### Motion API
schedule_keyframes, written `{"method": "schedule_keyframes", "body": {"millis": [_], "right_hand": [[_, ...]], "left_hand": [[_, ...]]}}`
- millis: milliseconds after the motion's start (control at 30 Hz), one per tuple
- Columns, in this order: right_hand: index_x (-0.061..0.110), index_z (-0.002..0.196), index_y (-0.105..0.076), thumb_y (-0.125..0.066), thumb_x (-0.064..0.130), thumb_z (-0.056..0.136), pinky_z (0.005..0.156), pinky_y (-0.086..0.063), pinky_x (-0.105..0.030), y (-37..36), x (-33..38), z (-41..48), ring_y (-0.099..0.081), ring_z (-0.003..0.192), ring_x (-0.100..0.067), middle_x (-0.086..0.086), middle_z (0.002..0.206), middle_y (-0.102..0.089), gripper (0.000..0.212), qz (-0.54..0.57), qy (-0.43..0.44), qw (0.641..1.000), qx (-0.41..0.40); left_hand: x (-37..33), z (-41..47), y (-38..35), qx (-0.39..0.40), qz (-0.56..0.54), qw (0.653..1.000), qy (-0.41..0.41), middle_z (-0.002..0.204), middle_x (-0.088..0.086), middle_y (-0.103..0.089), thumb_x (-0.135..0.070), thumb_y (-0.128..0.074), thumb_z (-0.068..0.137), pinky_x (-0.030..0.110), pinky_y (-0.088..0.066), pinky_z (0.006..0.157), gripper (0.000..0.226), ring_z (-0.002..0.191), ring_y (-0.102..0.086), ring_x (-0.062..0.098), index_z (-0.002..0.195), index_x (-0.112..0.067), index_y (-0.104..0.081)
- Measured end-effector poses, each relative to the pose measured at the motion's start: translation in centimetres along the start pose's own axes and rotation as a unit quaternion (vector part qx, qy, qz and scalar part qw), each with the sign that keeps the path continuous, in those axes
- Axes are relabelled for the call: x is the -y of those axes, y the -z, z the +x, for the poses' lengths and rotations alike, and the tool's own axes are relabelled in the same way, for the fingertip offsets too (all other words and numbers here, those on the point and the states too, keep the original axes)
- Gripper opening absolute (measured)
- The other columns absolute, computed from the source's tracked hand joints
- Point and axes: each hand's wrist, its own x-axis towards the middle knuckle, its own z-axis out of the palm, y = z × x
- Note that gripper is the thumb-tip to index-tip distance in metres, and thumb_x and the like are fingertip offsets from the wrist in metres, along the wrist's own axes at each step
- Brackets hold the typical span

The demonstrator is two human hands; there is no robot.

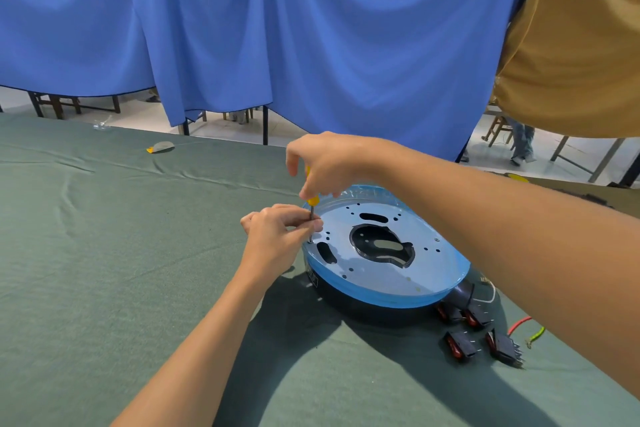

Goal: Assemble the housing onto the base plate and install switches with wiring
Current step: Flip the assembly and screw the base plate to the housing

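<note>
Lying nearest on the counter (104,253): loose switches (459,343) and wires (519,323). Beyond them the plate (381,277) sits atop the black housing (367,310). Left hand (277,236) pinches the screwdriver (313,199) shaft at a rim hole; right hand (322,166) curls round its handle. Risk: a tilted tip slips and scars the plate.

Base plate (427,270): round, mirror-bright metal, blue film at the rim, small holes, slots and one large middle cut-out; lies flat atop the housing, on the right half of the desk (104,253).
Housing (363,309): black, round, low, under the plate.
Switches (460,345): four, black with red faces, loose just beside the housing's near right side.
Wires (519,324): one red, one green-yellow, right of the switches.
Screwdriver (313,200): yellow handle, upright at the plate's left rim; my right hand (329,163) grips the handle, my left hand (273,236) pinches the shaft.
</note>
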Motion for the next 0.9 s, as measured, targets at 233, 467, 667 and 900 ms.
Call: {"method": "schedule_keyframes", "body": {"millis": [233, 467, 667, 900], "right_hand": [[0.014, 0.096, -0.055, -0.056, 0.032, 0.091, 0.051, -0.042, -0.025, -0.5, -0.1, 0.3, -0.057, 0.063, -0.019, -0.005, 0.082, -0.056, 0.019, -0.040, -0.048, 0.998, -0.013], [0.017, 0.079, -0.050, -0.056, 0.040, 0.089, 0.057, -0.038, -0.030, -0.6, -0.3, 0.0, -0.054, 0.067, -0.023, -0.002, 0.076, -0.048, 0.026, -0.068, -0.052, 0.994, -0.061], [0.012, 0.101, -0.059, -0.057, 0.025, 0.086, 0.046, -0.042, -0.022, -0.1, -0.2, 0.3, -0.065, 0.062, -0.015, -0.001, 0.063, -0.063, 0.019, -0.027, -0.036, 0.999, -0.032], [0.011, 0.112, -0.057, -0.065, 0.028, 0.087, 0.039, -0.042, -0.016, 0.6, 0.2, 0.0, -0.062, 0.050, -0.009, -0.005, 0.080, -0.065, 0.031, 0.000, -0.042, 0.998, 0.041]], "left_hand": [[1.7, -0.3, -0.1, -0.079, -0.202, 0.968, 0.124, 0.090, -0.012, -0.075, -0.007, -0.058, 0.092, 0.024, -0.052, 0.086, 0.026, 0.093, -0.069, 0.003, 0.092, -0.027, -0.073], [3.0, -0.2, -1.0, -0.049, -0.117, 0.972, 0.196, 0.081, -0.002, -0.075, -0.026, -0.051, 0.098, 0.033, -0.056, 0.078, 0.031, 0.077, -0.072, 0.011, 0.087, -0.011, -0.076], [3.0, -0.4, -1.1, -0.049, -0.058, 0.984, 0.160, 0.075, -0.001, -0.073, -0.029, -0.049, 0.100, 0.011, -0.044, 0.061, 0.038, 0.072, -0.067, 0.004, 0.080, -0.008, -0.075], [3.0, -0.5, -1.3, -0.019, 0.008, 0.992, 0.127, 0.080, 0.026, -0.066, -0.032, -0.047, 0.100, 0.036, -0.039, 0.061, 0.048, 0.064, -0.047, 0.017, 0.079, 0.009, -0.062]]}}
